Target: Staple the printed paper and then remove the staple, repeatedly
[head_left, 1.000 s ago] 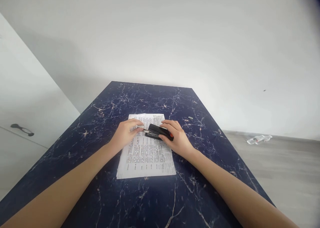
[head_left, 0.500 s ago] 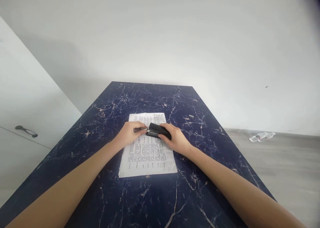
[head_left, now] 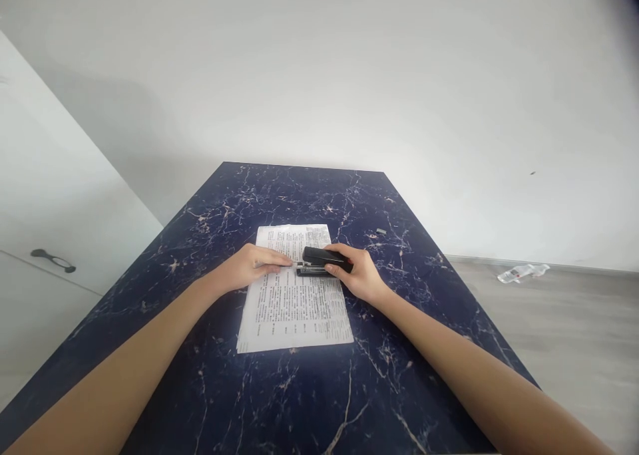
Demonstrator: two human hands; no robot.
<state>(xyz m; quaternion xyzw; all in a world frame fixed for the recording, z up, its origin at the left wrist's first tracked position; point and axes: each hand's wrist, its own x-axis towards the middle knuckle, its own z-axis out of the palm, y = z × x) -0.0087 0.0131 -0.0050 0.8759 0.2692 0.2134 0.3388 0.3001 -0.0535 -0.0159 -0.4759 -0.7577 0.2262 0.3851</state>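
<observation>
A black stapler (head_left: 324, 260) lies over the printed papers (head_left: 294, 312), its front end pointing left. Its top arm is raised from the base, and a metal strip shows between them. My right hand (head_left: 357, 269) grips the stapler's rear end, thumb on the near side and fingers on the far side. To the left, my left hand (head_left: 254, 267) has its fingers stretched out, with the tips close to the stapler's front end. I cannot tell whether they touch it. Nothing shows in the left hand.
On the blue marbled table (head_left: 279, 402) a small grey piece (head_left: 381, 231), perhaps a strip of staples, sits right of the papers. A clear plastic wrapper (head_left: 522, 273) is on the floor at right. At left stands a white cabinet with a dark handle (head_left: 52, 261). A wall rises behind.
The stapler and my right hand have shifted slightly right, and the stapler has turned more level. My left fingers have straightened, and the dark gap or piece between them no longer shows.
</observation>
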